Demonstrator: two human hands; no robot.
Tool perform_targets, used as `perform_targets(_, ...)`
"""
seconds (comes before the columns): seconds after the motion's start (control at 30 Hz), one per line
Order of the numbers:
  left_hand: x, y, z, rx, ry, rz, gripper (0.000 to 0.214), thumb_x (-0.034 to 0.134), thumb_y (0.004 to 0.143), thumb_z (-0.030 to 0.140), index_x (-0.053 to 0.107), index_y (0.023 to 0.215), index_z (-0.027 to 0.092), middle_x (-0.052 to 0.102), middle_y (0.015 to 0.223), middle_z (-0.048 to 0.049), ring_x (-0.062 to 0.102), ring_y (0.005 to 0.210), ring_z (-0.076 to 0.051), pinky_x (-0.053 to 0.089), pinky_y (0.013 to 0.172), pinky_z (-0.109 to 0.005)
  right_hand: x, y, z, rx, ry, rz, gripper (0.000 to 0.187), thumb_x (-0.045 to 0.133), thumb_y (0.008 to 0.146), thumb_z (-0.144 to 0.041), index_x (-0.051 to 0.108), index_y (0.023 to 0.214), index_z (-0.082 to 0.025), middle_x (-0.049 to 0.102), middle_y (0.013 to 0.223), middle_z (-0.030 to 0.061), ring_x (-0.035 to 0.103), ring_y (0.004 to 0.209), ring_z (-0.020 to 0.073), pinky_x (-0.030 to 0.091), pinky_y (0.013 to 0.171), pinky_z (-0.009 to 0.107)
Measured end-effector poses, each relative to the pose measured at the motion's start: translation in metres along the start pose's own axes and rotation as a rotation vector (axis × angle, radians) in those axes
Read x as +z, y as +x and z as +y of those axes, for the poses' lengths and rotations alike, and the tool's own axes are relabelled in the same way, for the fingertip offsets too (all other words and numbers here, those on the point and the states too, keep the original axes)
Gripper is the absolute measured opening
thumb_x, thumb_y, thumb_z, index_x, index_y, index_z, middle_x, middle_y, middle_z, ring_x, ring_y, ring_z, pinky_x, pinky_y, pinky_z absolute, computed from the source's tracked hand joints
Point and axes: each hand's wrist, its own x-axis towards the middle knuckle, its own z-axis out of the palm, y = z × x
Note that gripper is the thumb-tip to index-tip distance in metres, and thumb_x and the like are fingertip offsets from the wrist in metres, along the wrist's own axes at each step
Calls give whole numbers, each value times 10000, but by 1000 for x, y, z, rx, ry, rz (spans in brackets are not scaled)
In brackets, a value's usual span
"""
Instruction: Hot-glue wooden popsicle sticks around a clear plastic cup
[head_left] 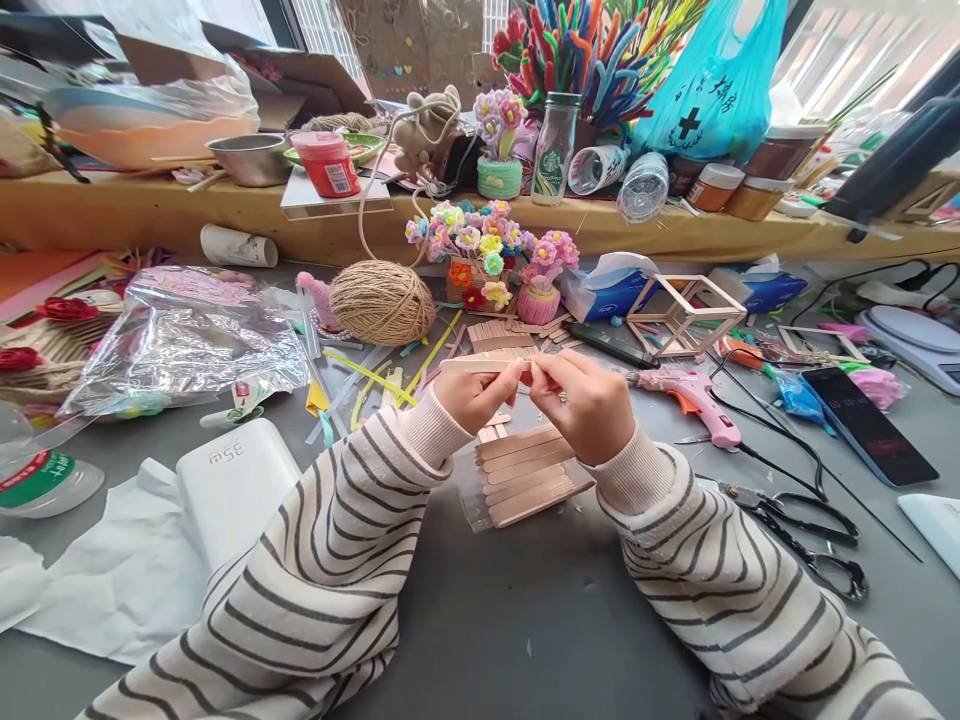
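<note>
Both my hands meet over the middle of the table. A flat wooden craft stick (474,366) lies across my left hand (486,392), which pinches it near its right end. Fingers of my right hand (583,400) are closed at that same end; whether they grip the stick or some tiny bit on it is hidden. Just below the hands is a panel of craft sticks (525,470) laid side by side, partly on a clear plastic sheet. Behind them rests a stack of loose craft sticks (499,338).
To the right lie a pink glue gun (709,405) with its cord, black-handled scissors (802,530), a phone (870,425) and a wooden stick frame (686,312). A twine ball (382,303) and crocheted flowers (480,245) stand behind. A white power bank (236,485) is at left.
</note>
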Motion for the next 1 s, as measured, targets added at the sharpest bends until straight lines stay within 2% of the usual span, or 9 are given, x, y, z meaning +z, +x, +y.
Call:
perform_targets(0.13,-1,-1,-1,-25,-95,29,387,336,825,305,553,550,141,441,456,24,384,401,-64,317,410,-204,-1,3,12,28,26,59,219,432,811,-165,603,676,-148,595,593,27,527,516,105,394,520,211)
perform_targets(0.2,-3,-2,-2,-85,-182,51,407,329,827,324,613,614,124,457,455,22,370,370,-59,304,384,-207,-6,5,23,113,50,108,214,446,801,-168,611,669,-140,590,564,30,540,515,120,408,505,226)
perform_targets(0.3,-6,-2,-3,-157,-268,98,441,330,831,364,646,659,109,460,451,22,361,345,-56,293,371,-214,-14,10,33,261,278,119,199,442,815,-186,631,781,-134,631,641,35,579,535,108,452,512,217)
perform_targets(0.47,-6,-2,-3,-152,-285,86,448,346,832,381,660,693,95,441,442,30,380,357,-58,327,418,-223,-16,11,28,194,349,4,156,472,799,-179,624,813,-149,645,704,37,593,592,118,480,565,239)
perform_targets(0.57,-5,-2,-3,-138,-279,93,447,345,834,378,660,700,91,433,441,32,381,359,-57,327,415,-218,-11,10,26,210,374,-20,126,471,784,-173,596,777,-155,628,699,27,576,583,107,467,547,221)
perform_targets(0.7,-5,-2,-3,-141,-236,67,445,345,830,374,664,696,94,444,457,25,385,364,-56,320,390,-205,-9,10,28,211,321,-35,106,448,760,-188,525,691,-167,550,620,6,505,537,101,415,516,215)
perform_targets(0.87,-4,-2,-4,-167,-205,33,465,337,825,391,672,694,96,474,464,12,392,362,-56,323,378,-197,-10,12,30,182,226,-41,149,348,766,-185,416,634,-193,457,562,-5,437,532,113,351,529,233)
perform_targets(1.0,-4,-2,-4,-158,-193,35,469,332,823,390,671,689,97,479,465,9,396,368,-58,326,378,-195,-11,13,32,175,235,-95,221,357,781,-202,337,561,-208,379,488,-33,365,468,96,290,486,229)
